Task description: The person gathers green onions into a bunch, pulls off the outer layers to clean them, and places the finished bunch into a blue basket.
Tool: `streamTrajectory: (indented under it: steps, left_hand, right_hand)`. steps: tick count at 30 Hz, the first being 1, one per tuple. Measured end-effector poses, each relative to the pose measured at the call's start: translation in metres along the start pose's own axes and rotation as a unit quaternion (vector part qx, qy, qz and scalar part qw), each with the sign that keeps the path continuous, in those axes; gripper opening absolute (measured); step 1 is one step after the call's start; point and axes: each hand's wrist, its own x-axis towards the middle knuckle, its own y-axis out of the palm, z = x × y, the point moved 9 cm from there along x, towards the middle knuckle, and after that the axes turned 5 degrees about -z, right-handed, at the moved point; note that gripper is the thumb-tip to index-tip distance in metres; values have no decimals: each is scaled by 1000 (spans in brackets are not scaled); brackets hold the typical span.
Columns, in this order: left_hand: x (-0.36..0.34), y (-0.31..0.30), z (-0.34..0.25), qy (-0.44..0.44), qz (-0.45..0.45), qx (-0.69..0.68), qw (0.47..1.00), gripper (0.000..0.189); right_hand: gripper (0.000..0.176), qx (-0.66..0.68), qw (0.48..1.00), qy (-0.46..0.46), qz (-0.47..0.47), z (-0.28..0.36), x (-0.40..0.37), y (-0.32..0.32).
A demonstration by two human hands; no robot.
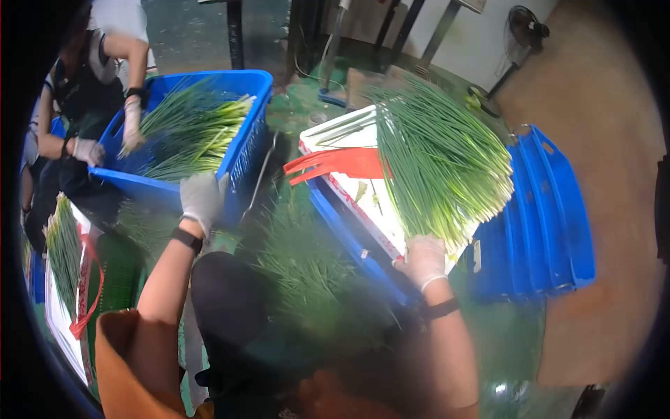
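Gloved in white, my left hand closes over the near rim of a blue basket. Green onions lie inside that basket, their pale ends toward its right side. My right hand, also gloved, is at the near edge of a white board, beside the pale ends of a large pile of green onions. Its fingers are curled, and what they hold, if anything, is hidden. A red bag lies on the board, left of the pile. The board rests on a blue crate.
At the upper left, another person's gloved hands are at the basket. Stacked blue crates stand at the right. Loose green leaves lie on the floor between the basket and board. A fan stands at the back right.
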Motion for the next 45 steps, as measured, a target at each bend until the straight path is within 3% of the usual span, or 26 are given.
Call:
streamTrajectory:
  steps: [6, 7, 10, 11, 13, 15, 17, 19, 21, 22, 23, 24, 25, 26, 28, 29, 31, 32, 33, 34, 35, 37, 39, 42, 43, 45]
  left_hand:
    - [135, 36, -30, -14, 72, -68, 995, 46]
    - [144, 68, -43, -10, 60, -90, 994, 54]
    - [157, 74, -65, -19, 74, -119, 990, 81]
    - [150, 62, -80, 6, 18, -112, 994, 81]
    - [130, 37, -125, 137, -64, -183, 971, 77]
    - [98, -3, -191, 221, 148, -356, 896, 72]
    - [47, -36, -231, 389, 62, -382, 836, 66]
    - [-8, -81, -262, 531, -13, -346, 773, 73]
    - [-44, -57, -275, 519, 97, -275, 804, 71]
    - [-52, -50, -276, 519, 120, -265, 804, 70]
    - [-55, -40, -277, 517, 145, -256, 804, 69]
    - [-58, -33, -277, 520, 159, -257, 799, 71]
    - [-59, -29, -277, 517, 165, -252, 801, 71]
    - [-59, -25, -277, 514, 163, -254, 803, 72]
    - [-59, -18, -275, 509, 165, -252, 807, 72]
    - [-58, -16, -276, 512, 169, -246, 805, 73]
    - [-56, -5, -276, 503, 190, -240, 808, 73]
    - [-55, 3, -273, 490, 201, -264, 806, 69]
    - [-50, 7, -273, 483, 203, -264, 810, 69]
    - [-50, 7, -273, 518, 173, -203, 812, 67]
    - [-54, 10, -276, 551, 144, -141, 810, 65]
    - [-67, 27, -271, 552, 149, -117, 812, 61]
    - [-63, 30, -270, 519, 222, -199, 801, 60]
    - [-55, 28, -273, 492, 196, -253, 810, 49]
    - [-46, 22, -276, 465, 182, -310, 809, 41]
    - [-36, 20, -285, 474, 156, -300, 813, 39]
  right_hand:
    - [32, -32, 997, 1, 69, -9, -12, -24]
    - [32, -44, 997, 17, 65, -10, -3, 6]
    - [29, -16, 1000, 10, 10, -8, -2, 3]
    - [29, -18, 1000, 23, 12, -10, -4, 3]
    - [31, -39, 998, 39, 35, -8, -5, 4]
    - [31, -54, 995, 49, 67, -3, -10, 3]
    - [32, -73, 992, 45, 90, -11, -11, -13]
    - [37, 80, 977, -51, 190, 7, -16, -47]
    - [43, 113, 973, -154, 127, -4, -13, -100]
    - [49, 155, 954, -166, 196, -17, -3, -107]
    - [54, 223, 921, -151, 283, -37, 11, -113]
    - [60, 409, 872, -136, 232, -70, 30, -121]
    - [63, 330, 909, -88, 239, -99, 58, -124]
    - [63, 278, 938, -7, 205, -136, 88, -137]
    - [65, 225, 971, 72, 46, -211, 155, -140]
    - [66, 175, 975, 133, -40, -256, 182, -132]
    - [70, 205, 953, 182, -128, -320, 233, -107]
    - [70, 207, 954, 175, -126, -328, 249, -100]
    - [72, 186, 949, 226, -114, -345, 262, -90]
    - [74, 163, 941, 277, -100, -362, 272, -78]
    - [74, 162, 944, 271, -94, -373, 287, -69]
    - [75, 187, 934, 298, -57, -392, 307, -42]
    - [78, 198, 930, 309, -28, -405, 319, -25]
    - [88, 279, 903, 322, 43, -407, 336, -18]
    - [88, 275, 905, 320, 42, -412, 343, -17]
    - [92, 263, 906, 324, 65, -421, 357, -10]
